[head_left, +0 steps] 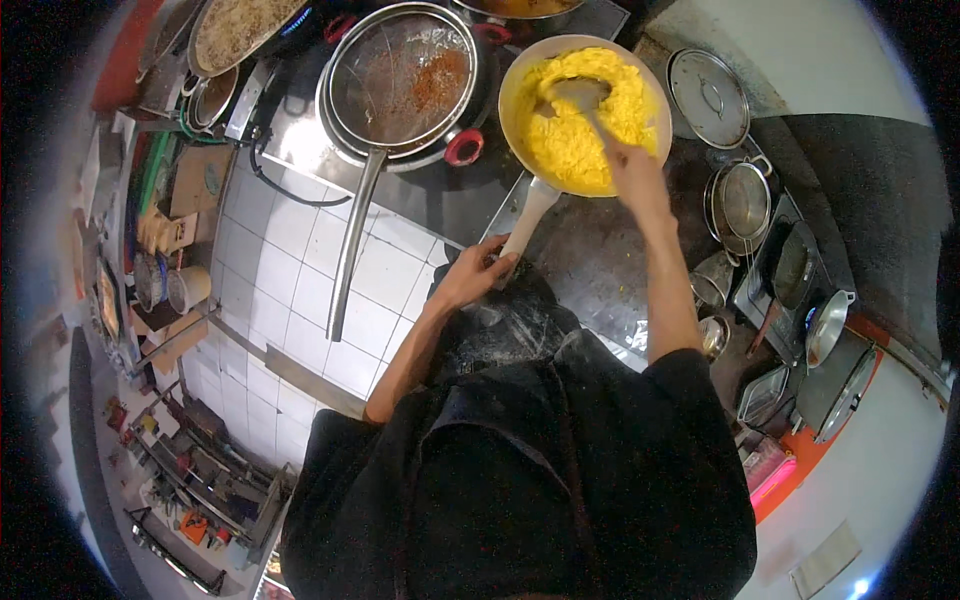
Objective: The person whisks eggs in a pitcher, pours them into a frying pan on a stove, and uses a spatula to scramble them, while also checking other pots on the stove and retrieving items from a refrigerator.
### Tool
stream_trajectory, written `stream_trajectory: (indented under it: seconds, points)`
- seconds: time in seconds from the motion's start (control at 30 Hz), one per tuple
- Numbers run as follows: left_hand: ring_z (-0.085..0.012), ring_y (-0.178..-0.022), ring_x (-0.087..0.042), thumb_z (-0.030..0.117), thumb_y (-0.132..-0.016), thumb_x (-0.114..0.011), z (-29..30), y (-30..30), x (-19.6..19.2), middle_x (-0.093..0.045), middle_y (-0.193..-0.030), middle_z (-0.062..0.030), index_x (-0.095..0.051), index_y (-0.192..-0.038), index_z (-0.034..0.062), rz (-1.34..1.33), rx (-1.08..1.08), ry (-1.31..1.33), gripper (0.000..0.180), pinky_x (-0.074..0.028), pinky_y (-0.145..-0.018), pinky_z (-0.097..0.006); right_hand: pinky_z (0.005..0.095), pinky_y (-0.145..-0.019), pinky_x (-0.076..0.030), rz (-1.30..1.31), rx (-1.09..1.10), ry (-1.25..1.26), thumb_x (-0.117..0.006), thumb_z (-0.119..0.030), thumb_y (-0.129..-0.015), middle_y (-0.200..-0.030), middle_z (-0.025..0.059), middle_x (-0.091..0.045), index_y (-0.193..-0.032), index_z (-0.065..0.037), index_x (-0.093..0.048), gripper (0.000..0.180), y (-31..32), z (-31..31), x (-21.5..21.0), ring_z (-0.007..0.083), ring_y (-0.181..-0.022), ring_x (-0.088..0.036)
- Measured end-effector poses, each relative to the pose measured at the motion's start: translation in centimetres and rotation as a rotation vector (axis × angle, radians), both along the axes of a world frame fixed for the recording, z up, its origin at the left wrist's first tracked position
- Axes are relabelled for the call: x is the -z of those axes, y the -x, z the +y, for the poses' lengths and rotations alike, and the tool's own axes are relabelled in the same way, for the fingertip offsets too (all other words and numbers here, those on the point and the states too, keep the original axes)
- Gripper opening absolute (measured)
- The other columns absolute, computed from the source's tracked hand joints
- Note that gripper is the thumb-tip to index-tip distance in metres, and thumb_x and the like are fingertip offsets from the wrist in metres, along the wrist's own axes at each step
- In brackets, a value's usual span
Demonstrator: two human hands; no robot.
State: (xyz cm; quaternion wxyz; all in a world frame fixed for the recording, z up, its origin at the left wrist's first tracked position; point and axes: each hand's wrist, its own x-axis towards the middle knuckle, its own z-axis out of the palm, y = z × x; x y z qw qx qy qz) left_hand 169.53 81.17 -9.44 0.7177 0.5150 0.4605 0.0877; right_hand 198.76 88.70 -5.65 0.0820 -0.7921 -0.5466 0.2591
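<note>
A cream-coloured frying pan [510,118] holds soft yellow scrambled egg [560,150] spread across most of its bottom. My left hand [472,272] is closed round the end of the pan's pale handle [532,212]. Over the pan's right side, my right hand [636,180] grips the handle of a large grey spoon [583,94], whose broad head lies in the egg. To the left of the pan, a long-handled wire strainer [400,80] rests on top of a pot, with reddish-brown bits on its mesh.
Red-handled pots stand on the stove behind; a pan of brown food [240,30] sits far left. Along the right are a round metal lid [709,98], small strainers [745,200], a dark pan [795,265] and a metal bowl [828,325]. White floor tiles [320,250] show at left.
</note>
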Motion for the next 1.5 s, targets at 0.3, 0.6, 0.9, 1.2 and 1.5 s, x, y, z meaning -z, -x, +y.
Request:
stream_trajectory:
  seconds: [0.3, 0.6, 0.9, 1.2, 1.5]
  points:
    - [-0.0163, -0.094, -0.059, 0.028, -0.093, -0.058, -0.6, 0.6, 0.6, -0.06, -0.114, -0.0116, -0.044, -0.134, -0.0003, -0.025, -0.075, 0.007, 0.052, -0.048, -0.081, -0.029, 0.0413, -0.073, -0.051, -0.081, 0.026, -0.033, -0.055, -0.026, -0.089, -0.091, 0.0247, -0.064, -0.112, -0.005, -0.063, 0.032, -2.1, -0.7, -4.0, 0.0391, -0.087, -0.063]
    - [-0.0192, -0.096, -0.06, 0.029, -0.092, -0.059, -0.4, 1.0, 0.8, -0.061, -0.11, -0.0144, -0.043, -0.134, -0.0015, 0.019, -0.076, 0.019, 0.055, -0.048, -0.081, -0.031, 0.0394, -0.078, -0.049, -0.006, -0.136, 0.369, -0.054, -0.028, -0.09, -0.091, 0.024, -0.064, -0.118, -0.014, -0.062, 0.032, -2.5, -2.0, -9.1, 0.0361, -0.089, -0.064]
    - [-0.0178, -0.078, -0.063, 0.027, -0.09, -0.059, -0.7, 1.1, 0.6, -0.066, -0.095, -0.0157, -0.046, -0.133, -0.0008, 0.022, -0.091, -0.05, 0.053, -0.049, -0.072, -0.031, 0.0406, -0.078, -0.049, 0.048, -0.203, 0.084, -0.051, -0.026, -0.092, -0.09, 0.0259, -0.063, -0.107, -0.002, -0.065, 0.032, 0.8, -1.9, -5.3, 0.0393, -0.091, -0.062]
    - [-0.0188, -0.088, -0.063, 0.027, -0.092, -0.058, -1.2, 1.3, 1.1, -0.064, -0.107, -0.0161, -0.043, -0.134, -0.0014, -0.018, -0.125, -0.056, 0.053, -0.049, -0.078, -0.032, 0.0408, -0.077, -0.048, -0.022, -0.072, -0.077, -0.053, -0.024, -0.091, -0.094, 0.0261, -0.062, -0.115, -0.005, -0.061, 0.032, 0.8, 0.0, -0.5, 0.0407, -0.093, -0.061]
    - [-0.0193, -0.088, -0.064, 0.028, -0.091, -0.059, -1.4, 1.4, 1.2, -0.065, -0.103, -0.0159, -0.045, -0.133, -0.0013, -0.031, -0.157, -0.088, 0.053, -0.05, -0.078, -0.032, 0.0401, -0.08, -0.048, -0.138, -0.015, 0.06, -0.051, -0.027, -0.091, -0.098, 0.0224, -0.064, -0.119, -0.012, -0.061, 0.033, -4.1, -0.5, -2.3, 0.037, -0.097, -0.062]
